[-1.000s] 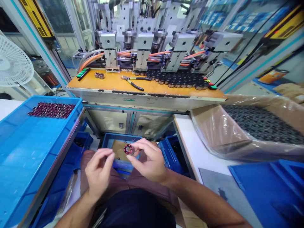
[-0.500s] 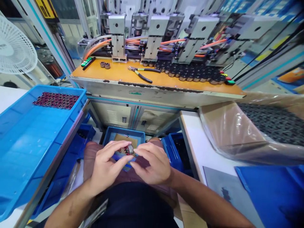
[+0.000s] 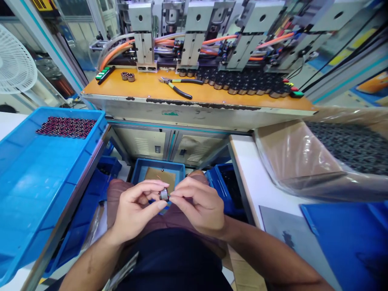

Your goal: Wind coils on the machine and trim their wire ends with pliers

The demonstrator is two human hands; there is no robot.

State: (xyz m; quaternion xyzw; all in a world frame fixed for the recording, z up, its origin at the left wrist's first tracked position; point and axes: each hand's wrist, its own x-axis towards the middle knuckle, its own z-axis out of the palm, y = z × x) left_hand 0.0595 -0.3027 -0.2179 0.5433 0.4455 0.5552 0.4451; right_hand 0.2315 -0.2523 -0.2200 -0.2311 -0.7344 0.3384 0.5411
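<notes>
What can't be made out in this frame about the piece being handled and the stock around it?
Small round part: head view, mostly covered by fingertips of the left hand and right hand; its face is unseen.
Blue bin below: head view, front part hidden by both hands.
Dark parts in the plastic bag: head view, blurred by the film, cut off by the right edge.

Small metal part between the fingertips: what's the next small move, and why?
Probably turn it to check its face: the left hand and right hand both pinch the small part edge-on, over the lap. Purple-wound pieces lie in rows in the blue tray at left.
</notes>
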